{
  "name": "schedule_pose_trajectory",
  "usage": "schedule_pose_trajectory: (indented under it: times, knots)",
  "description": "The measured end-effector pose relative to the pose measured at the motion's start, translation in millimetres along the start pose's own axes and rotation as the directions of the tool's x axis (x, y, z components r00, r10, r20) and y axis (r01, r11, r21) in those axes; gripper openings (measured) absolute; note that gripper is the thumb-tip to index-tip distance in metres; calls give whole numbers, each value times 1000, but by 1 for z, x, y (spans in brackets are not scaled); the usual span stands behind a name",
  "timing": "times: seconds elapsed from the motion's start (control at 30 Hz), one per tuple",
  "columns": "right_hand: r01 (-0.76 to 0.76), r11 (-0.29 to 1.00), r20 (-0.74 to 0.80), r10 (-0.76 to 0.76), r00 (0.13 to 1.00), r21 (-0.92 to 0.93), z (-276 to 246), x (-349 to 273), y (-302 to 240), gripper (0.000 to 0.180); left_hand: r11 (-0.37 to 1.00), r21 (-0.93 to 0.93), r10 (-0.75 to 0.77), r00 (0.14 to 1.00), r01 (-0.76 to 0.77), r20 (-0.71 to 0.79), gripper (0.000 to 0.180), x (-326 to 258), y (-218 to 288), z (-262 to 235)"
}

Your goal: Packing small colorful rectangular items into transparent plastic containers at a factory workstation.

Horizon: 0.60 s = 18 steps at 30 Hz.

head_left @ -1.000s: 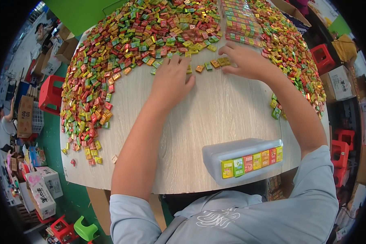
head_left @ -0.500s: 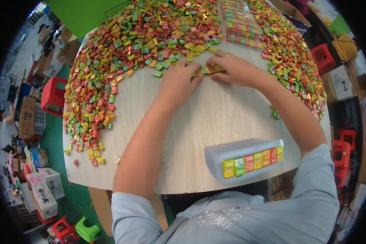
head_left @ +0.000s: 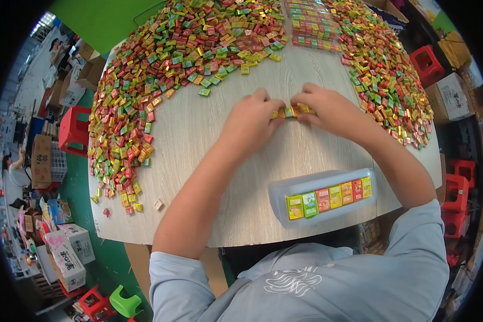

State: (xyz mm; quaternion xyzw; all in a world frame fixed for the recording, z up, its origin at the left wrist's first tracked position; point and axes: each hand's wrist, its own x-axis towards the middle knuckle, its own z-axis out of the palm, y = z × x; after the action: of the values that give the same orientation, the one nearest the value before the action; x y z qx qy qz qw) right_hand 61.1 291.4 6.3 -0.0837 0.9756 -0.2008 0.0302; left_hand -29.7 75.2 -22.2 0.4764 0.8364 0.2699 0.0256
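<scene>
The left hand (head_left: 250,121) and the right hand (head_left: 327,107) meet over the middle of the round wooden table (head_left: 209,177). Between their fingertips they pinch one short row of small wrapped candies (head_left: 291,112), pressing it from both ends. The row lies on the table surface; I can see about four pieces in it, yellow and green, but the fingers cover the ends, so the exact number cannot be told. Both hands are narrow, the fingers curled and closed around this row.

Nearer to the person than the row, close to the table edge, stands one clear plastic tray (head_left: 321,198). Inside it is one line of six candies: yellow, green, red, yellow, orange and yellow.

Beyond the row, on the far half of the table, lies a big heap of loose candies (head_left: 161,70) in red, green, yellow and orange. It is too many to count, and it curves around the left side, the far side and the right side of the table. One block of candies in neat rows (head_left: 312,24) lies at the far edge, above the right hand. One green candy (head_left: 204,92) lies alone between the heap and the left hand.

On the floor left of the table stands one red stool (head_left: 72,129).
</scene>
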Motion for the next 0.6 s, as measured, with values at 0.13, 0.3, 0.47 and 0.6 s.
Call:
schedule_pose_trajectory:
  times: [0.13, 0.3, 0.47, 0.6]
  knots:
    - [-21, 999, 0, 21, 1000, 26, 3, -25, -7, 26, 1000, -24, 21, 998, -20, 60, 25, -8, 14, 5]
    - [22, 1000, -58, -22, 998, -1, 13, -32, 3, 30, 999, -44, -29, 997, 33, 71, 29, -9, 24, 1]
    - [15, 1000, -152, -18, 988, -18, 12, -46, -1, 35, 997, -66, -39, 998, 43, 57, 45, -19, 24, -5]
    - [-24, 1000, -199, 27, 980, 16, -25, -72, -9, 36, 969, -132, -211, 977, 209, -4, 45, -40, 21, -29]
